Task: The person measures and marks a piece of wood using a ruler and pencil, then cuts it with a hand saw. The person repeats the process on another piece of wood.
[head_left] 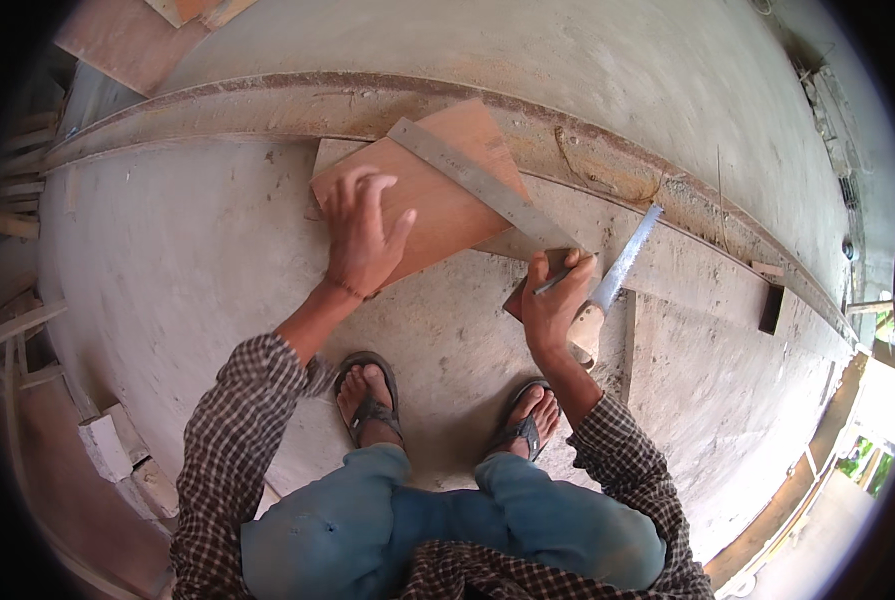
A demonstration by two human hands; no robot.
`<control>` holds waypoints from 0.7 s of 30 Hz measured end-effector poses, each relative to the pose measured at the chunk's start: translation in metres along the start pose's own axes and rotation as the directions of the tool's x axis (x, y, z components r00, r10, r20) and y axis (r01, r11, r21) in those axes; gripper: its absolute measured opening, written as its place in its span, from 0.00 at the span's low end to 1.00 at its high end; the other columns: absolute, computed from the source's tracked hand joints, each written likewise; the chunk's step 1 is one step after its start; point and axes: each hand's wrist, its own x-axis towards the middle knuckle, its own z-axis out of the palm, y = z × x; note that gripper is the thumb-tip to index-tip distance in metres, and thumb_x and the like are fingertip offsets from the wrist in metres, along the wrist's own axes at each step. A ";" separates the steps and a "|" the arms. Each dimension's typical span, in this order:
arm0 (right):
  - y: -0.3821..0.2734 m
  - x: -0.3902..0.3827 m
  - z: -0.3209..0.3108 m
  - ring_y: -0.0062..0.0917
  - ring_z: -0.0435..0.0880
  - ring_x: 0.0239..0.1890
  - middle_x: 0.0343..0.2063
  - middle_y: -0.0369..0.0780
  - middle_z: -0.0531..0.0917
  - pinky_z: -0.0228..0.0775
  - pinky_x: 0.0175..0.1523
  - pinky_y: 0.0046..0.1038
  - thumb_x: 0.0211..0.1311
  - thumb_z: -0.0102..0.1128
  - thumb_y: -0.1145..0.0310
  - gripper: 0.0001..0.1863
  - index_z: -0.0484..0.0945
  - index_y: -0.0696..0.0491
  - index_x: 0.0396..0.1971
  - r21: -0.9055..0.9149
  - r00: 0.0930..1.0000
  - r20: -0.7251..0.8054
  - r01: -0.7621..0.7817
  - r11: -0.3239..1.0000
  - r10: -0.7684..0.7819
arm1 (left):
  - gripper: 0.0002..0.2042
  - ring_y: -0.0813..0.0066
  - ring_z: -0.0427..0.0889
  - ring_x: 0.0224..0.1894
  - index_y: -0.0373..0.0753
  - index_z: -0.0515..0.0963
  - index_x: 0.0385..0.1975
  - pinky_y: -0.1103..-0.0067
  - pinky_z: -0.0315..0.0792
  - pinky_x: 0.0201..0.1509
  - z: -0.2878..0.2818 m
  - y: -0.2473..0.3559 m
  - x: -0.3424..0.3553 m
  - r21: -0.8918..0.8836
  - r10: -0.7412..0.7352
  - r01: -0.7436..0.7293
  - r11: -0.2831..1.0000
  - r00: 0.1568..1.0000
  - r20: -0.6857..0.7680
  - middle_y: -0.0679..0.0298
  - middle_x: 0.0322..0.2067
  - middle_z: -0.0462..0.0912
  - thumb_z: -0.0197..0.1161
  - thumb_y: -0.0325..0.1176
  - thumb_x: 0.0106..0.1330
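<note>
A reddish-brown plywood piece [437, 228] lies at an angle on a low ledge. Across it runs the steel blade of a try square [472, 183], from the board's far edge down to its right side. My right hand [555, 305] is closed around the square's wooden stock; a thin dark stick like a pencil [551, 283] also sits between its fingers. Over the plywood's left part is my left hand [362, 235], fingers apart and holding nothing; whether it touches the board I cannot tell. Just right of my right hand rests a handsaw [624, 262], its wooden handle toward me.
A long concrete ledge [687, 262] curves along the wall, with a rectangular dark hole [770, 309] at its right. My sandalled feet stand on the dusty floor [447, 350] below the board. Scrap timber and blocks [107, 447] are piled at far left; more boards [132, 45] lie top left.
</note>
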 end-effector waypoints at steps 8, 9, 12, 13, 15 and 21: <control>0.009 -0.044 -0.007 0.41 0.82 0.31 0.32 0.48 0.76 0.72 0.38 0.37 0.67 0.66 0.75 0.16 0.63 0.57 0.40 0.155 0.974 0.205 -0.130 0.979 0.097 | 0.36 0.42 0.59 0.69 0.41 0.64 0.70 0.48 0.55 0.71 0.056 -0.011 0.042 -0.011 0.026 -0.026 1.000 0.999 0.022 0.45 0.68 0.60 0.62 0.59 0.70; 0.012 -0.051 -0.002 0.39 0.84 0.31 0.31 0.47 0.76 0.73 0.36 0.36 0.67 0.67 0.75 0.17 0.63 0.56 0.39 0.230 0.968 0.216 -0.180 0.956 0.130 | 0.38 0.42 0.58 0.70 0.41 0.63 0.71 0.47 0.54 0.71 0.057 -0.009 0.042 0.000 0.021 -0.021 1.000 0.999 0.032 0.45 0.69 0.60 0.62 0.60 0.69; 0.003 -0.059 0.008 0.29 0.90 0.35 0.29 0.44 0.76 0.80 0.29 0.29 0.69 0.67 0.74 0.18 0.62 0.55 0.35 0.355 0.915 0.326 -0.351 0.866 0.237 | 0.42 0.43 0.55 0.72 0.44 0.59 0.75 0.46 0.50 0.73 0.056 -0.011 0.041 0.083 0.020 -0.025 0.996 0.998 0.067 0.45 0.71 0.58 0.62 0.63 0.68; -0.002 -0.058 0.009 0.28 0.89 0.37 0.31 0.42 0.75 0.84 0.33 0.30 0.70 0.65 0.75 0.17 0.61 0.55 0.35 0.418 0.898 0.349 -0.405 0.813 0.268 | 0.43 0.43 0.54 0.73 0.45 0.58 0.77 0.45 0.49 0.73 0.057 -0.013 0.040 0.118 0.020 -0.029 0.993 0.997 0.078 0.45 0.72 0.57 0.61 0.64 0.68; -0.010 -0.056 0.014 0.25 0.87 0.41 0.36 0.39 0.72 0.92 0.41 0.31 0.72 0.62 0.76 0.17 0.59 0.55 0.35 0.530 0.859 0.403 -0.501 0.684 0.316 | 0.44 0.42 0.52 0.74 0.47 0.57 0.78 0.44 0.47 0.74 0.057 -0.013 0.040 0.147 0.017 -0.029 0.989 0.996 0.086 0.47 0.74 0.55 0.61 0.66 0.67; -0.015 -0.049 0.024 0.27 0.88 0.39 0.37 0.41 0.75 0.92 0.36 0.29 0.74 0.61 0.75 0.17 0.58 0.53 0.35 0.684 0.838 0.389 -0.542 0.489 0.384 | 0.46 0.41 0.47 0.77 0.57 0.54 0.80 0.44 0.41 0.76 0.057 -0.006 0.041 0.204 -0.023 -0.002 0.979 0.993 0.117 0.49 0.78 0.50 0.61 0.69 0.65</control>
